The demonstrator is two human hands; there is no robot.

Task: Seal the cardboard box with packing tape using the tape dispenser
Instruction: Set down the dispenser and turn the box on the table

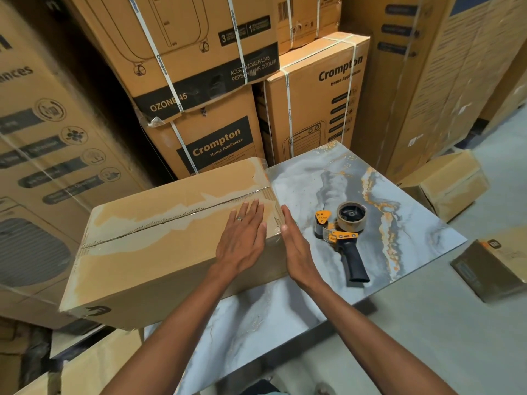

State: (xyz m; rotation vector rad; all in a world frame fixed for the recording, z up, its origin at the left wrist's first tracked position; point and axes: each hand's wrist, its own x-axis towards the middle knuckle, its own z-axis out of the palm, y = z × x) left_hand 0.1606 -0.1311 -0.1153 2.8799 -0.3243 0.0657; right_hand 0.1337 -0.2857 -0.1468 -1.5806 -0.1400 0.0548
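Note:
A brown cardboard box (159,246) lies on a marble-patterned table (322,178), hanging over the table's left edge. Clear tape runs along its top seam and down its right end. My left hand (242,238) lies flat on the box top near the right end, fingers together, a ring on one finger. My right hand (296,246) is pressed flat against the box's right side, holding nothing. The tape dispenser (345,238), orange and black with a brown tape roll, lies on its side on the table to the right of my right hand.
Tall stacks of strapped Crompton cartons (211,115) stand close behind and to the left. A small cardboard box (447,183) sits on the floor at the right, a dark flat box (496,269) nearer. Another carton (94,363) lies below the table at lower left.

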